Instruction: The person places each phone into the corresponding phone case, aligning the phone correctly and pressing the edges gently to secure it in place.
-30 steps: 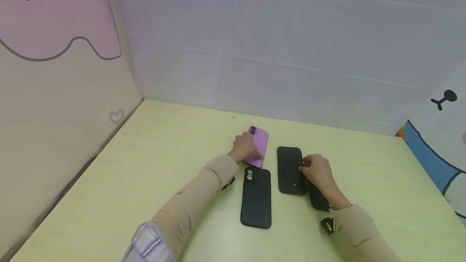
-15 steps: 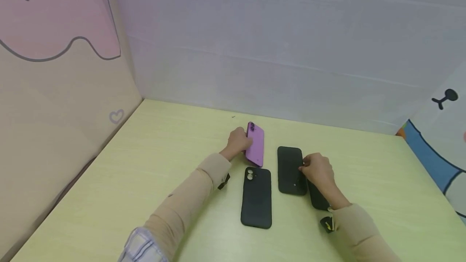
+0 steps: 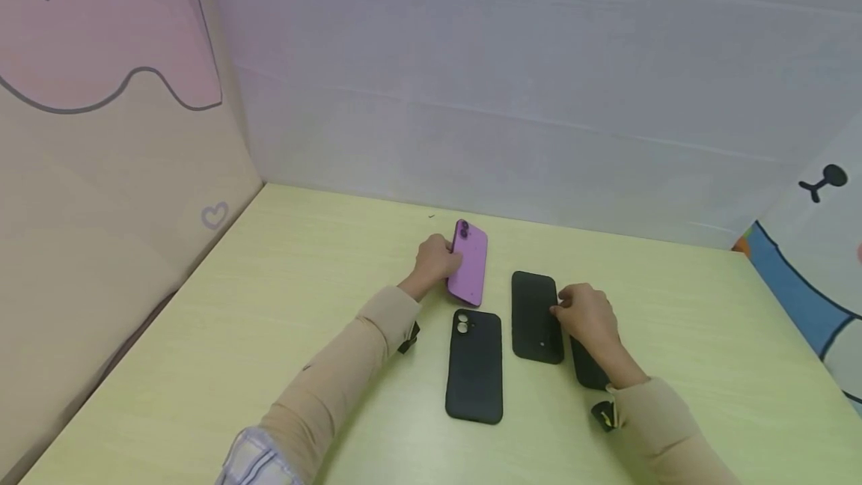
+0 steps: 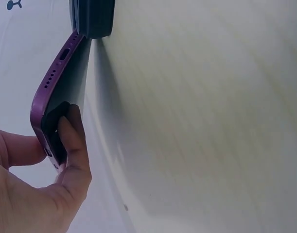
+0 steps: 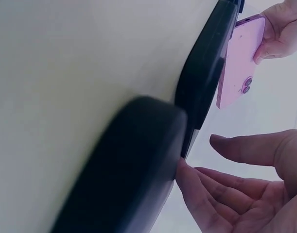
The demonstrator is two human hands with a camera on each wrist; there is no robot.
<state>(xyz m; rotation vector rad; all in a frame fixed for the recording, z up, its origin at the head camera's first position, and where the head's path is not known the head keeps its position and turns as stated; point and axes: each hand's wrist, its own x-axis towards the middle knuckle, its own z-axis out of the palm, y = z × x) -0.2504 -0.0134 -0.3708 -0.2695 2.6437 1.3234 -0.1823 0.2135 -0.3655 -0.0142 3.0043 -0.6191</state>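
Note:
My left hand (image 3: 435, 260) grips a purple phone (image 3: 471, 266) by its left side, thumb on the back and fingers underneath. The phone tilts, its left side raised, as the left wrist view confirms. Nearer me lies a black phone case (image 3: 474, 367) with camera openings at its top left. My right hand (image 3: 589, 320) is beside a black phone-shaped slab (image 3: 534, 313), fingertips near its right edge. Another black slab (image 3: 588, 367) lies partly hidden under that hand. In the right wrist view, the right thumb stands apart while a fingertip touches near a dark slab's edge.
The pale yellow table (image 3: 303, 245) meets a white wall sheet (image 3: 505, 111) at the back. Printed cloth panels (image 3: 114, 208) stand along the left and right sides. Dark wrist straps (image 3: 604, 415) show at both cuffs.
My left hand has changed its grip to the purple phone's left side, tilted it and shifted it slightly left and back. The middle black slab has slid slightly left, apart from the right one.

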